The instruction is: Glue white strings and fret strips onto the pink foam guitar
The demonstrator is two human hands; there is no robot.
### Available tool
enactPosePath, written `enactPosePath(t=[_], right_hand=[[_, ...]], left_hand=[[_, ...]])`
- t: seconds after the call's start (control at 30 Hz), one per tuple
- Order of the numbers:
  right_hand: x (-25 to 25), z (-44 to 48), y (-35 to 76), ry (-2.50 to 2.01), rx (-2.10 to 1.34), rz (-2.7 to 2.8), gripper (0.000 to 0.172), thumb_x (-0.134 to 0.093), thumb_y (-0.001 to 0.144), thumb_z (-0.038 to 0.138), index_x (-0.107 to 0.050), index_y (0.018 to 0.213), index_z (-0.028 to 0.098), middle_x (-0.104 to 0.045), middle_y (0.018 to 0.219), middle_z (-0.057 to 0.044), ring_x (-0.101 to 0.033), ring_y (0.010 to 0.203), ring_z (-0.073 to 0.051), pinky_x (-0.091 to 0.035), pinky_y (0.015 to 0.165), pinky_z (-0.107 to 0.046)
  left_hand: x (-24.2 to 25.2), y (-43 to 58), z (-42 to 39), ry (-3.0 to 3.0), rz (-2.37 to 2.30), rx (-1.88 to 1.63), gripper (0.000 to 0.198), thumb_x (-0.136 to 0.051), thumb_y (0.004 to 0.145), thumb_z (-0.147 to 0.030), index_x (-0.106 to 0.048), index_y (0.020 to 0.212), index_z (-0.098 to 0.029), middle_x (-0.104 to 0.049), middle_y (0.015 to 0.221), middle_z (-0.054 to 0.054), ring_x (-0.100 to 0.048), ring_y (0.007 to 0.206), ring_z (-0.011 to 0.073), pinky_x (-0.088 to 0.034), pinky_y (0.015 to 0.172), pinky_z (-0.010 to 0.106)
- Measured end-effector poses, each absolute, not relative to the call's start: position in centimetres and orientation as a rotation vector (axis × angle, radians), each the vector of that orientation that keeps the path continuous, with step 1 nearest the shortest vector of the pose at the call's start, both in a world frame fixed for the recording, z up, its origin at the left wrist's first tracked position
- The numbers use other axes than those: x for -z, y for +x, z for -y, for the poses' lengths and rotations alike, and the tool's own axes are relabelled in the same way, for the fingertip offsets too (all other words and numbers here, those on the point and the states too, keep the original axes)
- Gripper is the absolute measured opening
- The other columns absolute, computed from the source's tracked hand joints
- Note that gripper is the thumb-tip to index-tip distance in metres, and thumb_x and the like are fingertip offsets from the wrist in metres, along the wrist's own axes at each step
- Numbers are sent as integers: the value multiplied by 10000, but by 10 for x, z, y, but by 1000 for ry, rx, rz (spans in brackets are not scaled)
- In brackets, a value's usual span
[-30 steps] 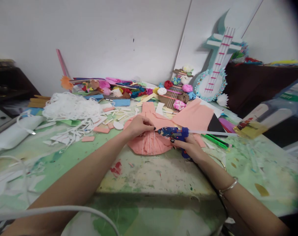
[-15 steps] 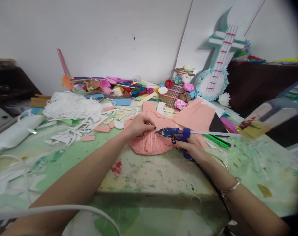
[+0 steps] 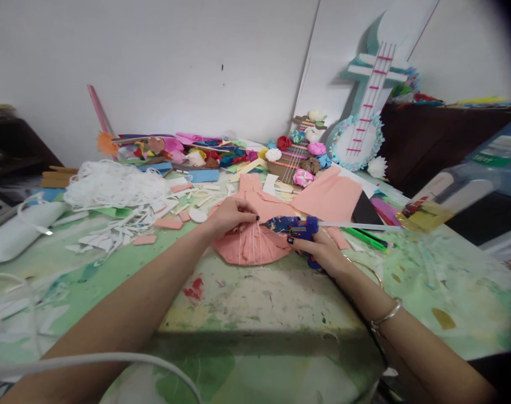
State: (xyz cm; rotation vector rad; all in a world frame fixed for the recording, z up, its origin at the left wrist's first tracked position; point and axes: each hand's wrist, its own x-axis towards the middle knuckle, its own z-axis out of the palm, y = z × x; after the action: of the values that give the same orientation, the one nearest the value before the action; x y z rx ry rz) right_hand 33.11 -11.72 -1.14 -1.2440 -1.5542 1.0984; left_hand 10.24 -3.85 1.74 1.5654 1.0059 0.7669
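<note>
A pink paper-covered, lute-shaped craft piece (image 3: pixel 276 249) lies flat near the table's front edge, several white strings (image 3: pixel 252 247) running down its rounded body. Pinching the upper ends of those strings over the middle of the body is my left hand (image 3: pixel 230 217); its fingertips are partly hidden. In my right hand (image 3: pixel 323 247) is a blue hot glue gun (image 3: pixel 295 225), wrapped by the fingers. Its nozzle points left, a little short of my left thumb, above the pink piece. A long white glue stick (image 3: pixel 356 225) sticks out of the gun's back.
A tangle of white cord (image 3: pixel 114 185) and paper scraps cover the left side. Pink paper (image 3: pixel 329 196), green pens (image 3: pixel 367 238) and a plastic bottle with yellow liquid (image 3: pixel 432 205) lie or stand right. Behind are a flowered brown instrument (image 3: pixel 281 169) and a tall teal-and-white one (image 3: pixel 360 134).
The view has turned slightly right, so everything appears a little further left. The glue gun's nozzle is slightly farther from my left thumb. Both hands keep their grips.
</note>
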Motion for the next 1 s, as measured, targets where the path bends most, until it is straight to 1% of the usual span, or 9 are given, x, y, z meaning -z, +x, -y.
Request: enactPosePath(t=[0.1,0.23,0.33,0.47,0.6,0.73,0.87,1.0], right_hand=[[11,117,331,-1245,-1064,1575,221,-685,732,384,-654,860,206,-532,609,28,-443,558,-127,-316,496,-244],[8,118,329,-1257,-1052,1575,238,-691,733,413,-653,848,208,-520,591,27,-438,543,-127,-332,499,-247],[7,118,329,-1260,-1086,1570,244,-698,734,413,-650,844,200,-497,576,41,-396,512,-108,-304,479,-236],[4,120,328,-1257,-1122,1566,291,-703,729,411,-654,903,183,-464,562,51,-358,497,-102,-261,451,-232],[1,122,327,-1235,-1119,1556,298,-708,725,372,-675,954,183,-468,573,48,-371,526,-109,-274,468,-235],[-1,122,326,-1188,-1153,1571,333,-703,723,312,-691,1039,208,-511,613,40,-377,544,-116,-285,500,-245],[1,122,328,-1186,-1194,1540,298,-701,705,280,-698,996,215,-462,557,56,-345,519,-111,-253,490,-250],[5,122,331,-1240,-1200,1519,264,-687,703,275,-684,954,194,-457,545,53,-352,504,-110,-234,476,-250]], left_hand=[[-18,103,39,1552,-998,-762,27,-643,752,-95,-634,727,-94,-488,364,-53,-383,308,36,-241,326,144],[-19,103,39,1545,-1007,-762,22,-642,750,-94,-639,729,-96,-483,363,-55,-379,312,34,-244,334,143],[-18,102,38,1561,-996,-763,23,-654,747,-115,-646,739,-94,-488,370,-51,-380,317,33,-239,334,143],[-16,100,36,1580,-1002,-755,40,-658,749,-134,-651,746,-94,-482,366,-50,-376,315,36,-228,327,145],[-14,100,35,1575,-997,-755,45,-666,745,-142,-651,748,-99,-491,377,-50,-385,319,35,-238,329,144],[-16,100,37,1572,-1003,-751,56,-673,746,-152,-652,744,-100,-490,380,-52,-381,321,31,-233,329,140],[-18,101,38,1575,-997,-758,61,-684,742,-156,-666,759,-99,-494,381,-54,-379,321,28,-244,334,138],[-18,103,39,1587,-1049,-764,46,-678,745,-143,-678,760,-99,-480,360,-58,-367,304,29,-245,330,142]])
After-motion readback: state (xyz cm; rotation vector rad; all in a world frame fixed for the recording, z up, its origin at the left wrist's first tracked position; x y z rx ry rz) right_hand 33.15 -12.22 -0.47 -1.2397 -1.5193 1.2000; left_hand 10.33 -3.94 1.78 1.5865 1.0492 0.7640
